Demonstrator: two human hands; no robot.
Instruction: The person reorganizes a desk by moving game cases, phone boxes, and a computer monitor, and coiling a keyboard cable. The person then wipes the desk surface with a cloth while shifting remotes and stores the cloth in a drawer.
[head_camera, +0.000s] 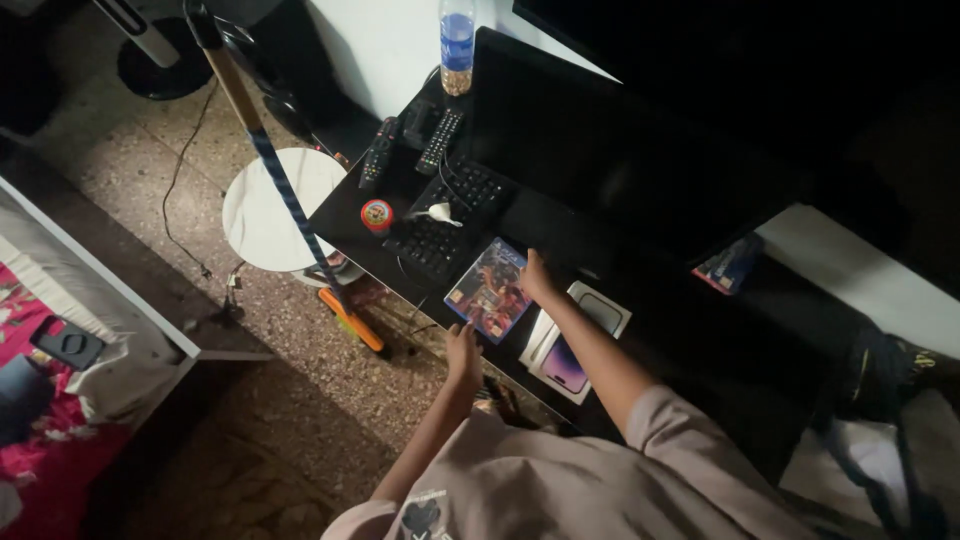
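A blue video game case (489, 289) with a colourful cover lies on the black glossy table (345, 225) near its front edge. My left hand (463, 350) grips the case's near corner. My right hand (535, 278) holds its far right edge. Just right of the case lie a white phone box with a purple phone picture (562, 366) and a white flat box (603, 310). A black keyboard (448, 217) sits just left of the case, with a small white object (437, 213) on it.
Two black remotes (438, 142) (379, 152), a small red-lidded jar (377, 215) and a plastic bottle (457, 45) stand on the table's left part. A large dark screen (640, 130) rises behind. A mop handle (270, 165) leans over a round white stool (270, 205). A bed (60, 350) lies at left.
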